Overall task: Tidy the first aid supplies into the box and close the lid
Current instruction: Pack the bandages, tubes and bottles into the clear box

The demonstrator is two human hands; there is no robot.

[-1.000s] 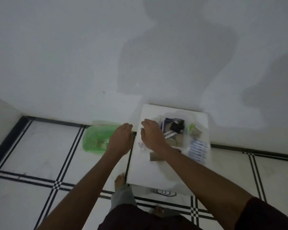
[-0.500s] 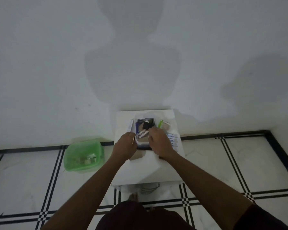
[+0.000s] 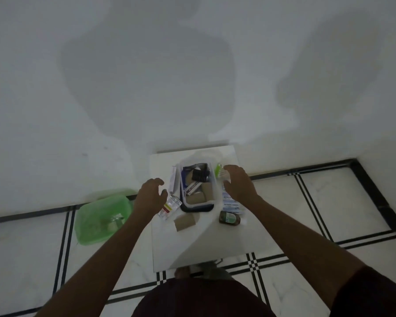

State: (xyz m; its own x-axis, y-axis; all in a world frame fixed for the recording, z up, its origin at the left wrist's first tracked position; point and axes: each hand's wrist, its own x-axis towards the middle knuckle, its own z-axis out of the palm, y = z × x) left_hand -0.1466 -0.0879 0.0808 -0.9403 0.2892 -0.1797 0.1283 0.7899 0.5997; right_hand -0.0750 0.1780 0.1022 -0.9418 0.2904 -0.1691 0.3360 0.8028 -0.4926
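My small white table and what sits on it

The white table (image 3: 192, 245) stands against the wall on the tiled floor (image 3: 329, 213); on its top sits the clear box (image 3: 196, 191), open and partly filled; just left of it lie a slim white carton (image 3: 173, 180) and a clear bottle (image 3: 169, 207); a brown card piece (image 3: 185, 221) lies in front; a dark bottle (image 3: 229, 218) and blue-printed packets (image 3: 230, 202) lie right; a green tub (image 3: 102, 219) rests on the floor beside my table.

Head view — high, facing down at table (image 3: 199, 243).
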